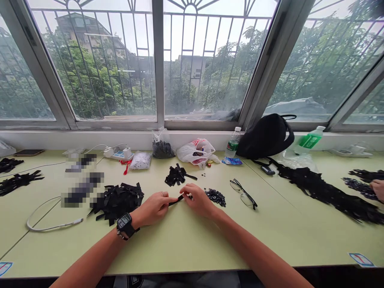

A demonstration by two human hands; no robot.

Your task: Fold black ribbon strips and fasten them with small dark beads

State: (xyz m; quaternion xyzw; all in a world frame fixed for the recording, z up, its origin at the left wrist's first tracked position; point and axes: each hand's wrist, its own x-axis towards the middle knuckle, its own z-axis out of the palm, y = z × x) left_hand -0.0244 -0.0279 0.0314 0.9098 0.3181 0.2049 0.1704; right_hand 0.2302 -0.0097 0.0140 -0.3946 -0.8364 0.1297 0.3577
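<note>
My left hand [154,208] and my right hand [198,201] meet over the pale green table [168,244], pinching a narrow black strip [176,201] between their fingertips. The right fingers hide its far end. A black wristwatch [124,224] sits on my left wrist. Just left of that hand lies a heap of cut black strips [117,202]. Nearest my right hand is a small pile of dark beads or studs [215,197], and a smaller black strip bundle [176,175] lies ahead of my hands.
Folded glasses [243,194] lie right of the beads. A black bag [265,136], bottles and plastic bags stand along the window sill edge. A co-worker's hand [378,189] shows at the right edge near a long black heap [324,196]. A white cable [45,218] curves at left.
</note>
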